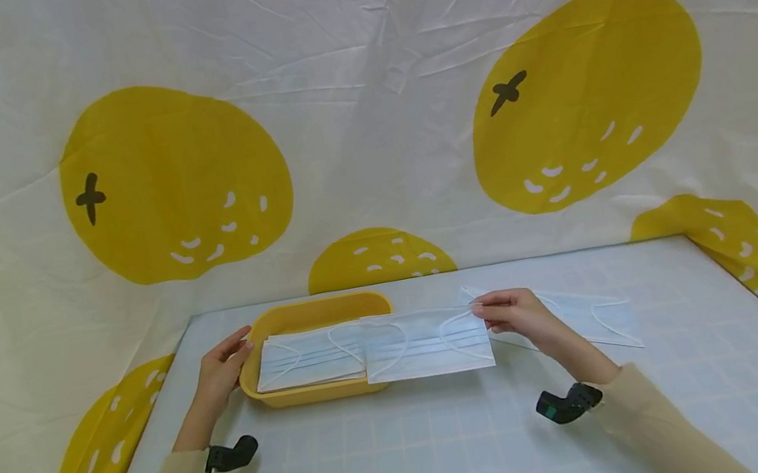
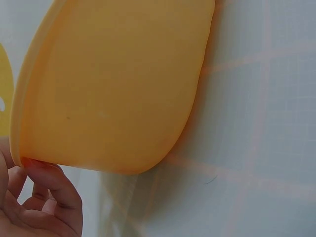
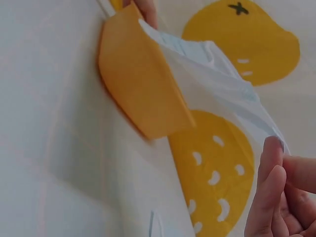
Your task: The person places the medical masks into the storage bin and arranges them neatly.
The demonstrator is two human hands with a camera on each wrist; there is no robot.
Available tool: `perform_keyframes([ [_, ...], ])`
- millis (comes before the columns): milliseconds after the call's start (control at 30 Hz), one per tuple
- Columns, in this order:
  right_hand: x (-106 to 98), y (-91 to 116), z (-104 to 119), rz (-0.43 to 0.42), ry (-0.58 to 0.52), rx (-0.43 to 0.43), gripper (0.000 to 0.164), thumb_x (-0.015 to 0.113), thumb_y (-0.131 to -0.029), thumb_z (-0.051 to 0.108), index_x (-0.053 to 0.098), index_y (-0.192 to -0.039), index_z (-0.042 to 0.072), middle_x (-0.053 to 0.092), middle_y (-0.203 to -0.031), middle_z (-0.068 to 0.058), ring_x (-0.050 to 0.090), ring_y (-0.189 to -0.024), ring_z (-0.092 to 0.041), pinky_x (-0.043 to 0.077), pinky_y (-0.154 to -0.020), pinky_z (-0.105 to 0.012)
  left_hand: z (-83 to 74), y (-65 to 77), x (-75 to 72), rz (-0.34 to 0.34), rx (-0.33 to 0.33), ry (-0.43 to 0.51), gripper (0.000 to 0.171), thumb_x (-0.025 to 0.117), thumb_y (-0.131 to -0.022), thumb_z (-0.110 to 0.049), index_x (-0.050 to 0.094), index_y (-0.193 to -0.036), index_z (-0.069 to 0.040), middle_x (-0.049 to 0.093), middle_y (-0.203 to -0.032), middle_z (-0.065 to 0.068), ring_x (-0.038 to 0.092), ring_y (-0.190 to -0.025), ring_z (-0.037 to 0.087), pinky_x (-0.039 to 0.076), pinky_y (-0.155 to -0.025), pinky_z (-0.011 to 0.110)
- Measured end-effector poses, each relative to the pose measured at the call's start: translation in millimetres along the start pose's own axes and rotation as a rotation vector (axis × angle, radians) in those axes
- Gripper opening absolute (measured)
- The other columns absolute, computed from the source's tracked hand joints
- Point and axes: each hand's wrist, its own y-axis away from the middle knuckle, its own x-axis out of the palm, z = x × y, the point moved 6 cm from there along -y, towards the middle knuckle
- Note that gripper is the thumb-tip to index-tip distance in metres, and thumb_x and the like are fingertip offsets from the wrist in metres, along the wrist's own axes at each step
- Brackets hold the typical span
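Observation:
A yellow plastic tray (image 1: 330, 391) with rounded ends stands on the table, several flat face masks (image 1: 297, 375) lying in its left part. My left hand (image 1: 217, 379) pinches the rim at the left end; in the left wrist view, the thumb (image 2: 54, 182) is against the outside, just below the lip. My right hand (image 1: 521, 315) holds another pale blue face mask (image 1: 438, 354) by its right edge, between thumb and fingers. This mask hangs over the tray's right end and overlaps the others. The right wrist view shows it raised and slightly bent.
Right of the tray, partly behind my right hand, more face masks (image 1: 609, 312) with white ear loops lie on the table (image 1: 417, 450). A white cloth with yellow fruit shapes (image 1: 395, 157) rises behind the table's back edge and along both sides.

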Motion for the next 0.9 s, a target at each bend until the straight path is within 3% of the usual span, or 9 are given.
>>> perform_keyframes([
  [233, 14.8, -6.3, 7.7, -0.005, 0.044, -0.016, 0.043, 0.064, -0.093, 0.025, 0.061, -0.124, -0.004, 0.069, -0.101, -0.002, 0.061, -0.077, -0.012, 0.054, -0.073, -0.017, 1.7, -0.8, -0.1, -0.004, -0.010, 0.006, 0.051, 0.051, -0.100, -0.029, 0.040, -0.147, -0.013, 0.043, -0.138, 0.018, 0.052, -0.081, 0.001, 0.053, -0.064, 0.017],
  [900, 65.9, -28.9, 29.8, 0.043, -0.014, -0.054, 0.037, 0.065, -0.092, 0.022, 0.064, -0.121, -0.001, 0.071, -0.090, 0.001, 0.063, -0.076, -0.017, 0.053, -0.068, -0.017, 1.5, -1.7, -0.3, -0.024, 0.001, 0.003, 0.049, 0.051, -0.100, -0.029, 0.042, -0.146, -0.015, 0.045, -0.137, 0.016, 0.051, -0.086, 0.002, 0.051, -0.064, 0.016],
])
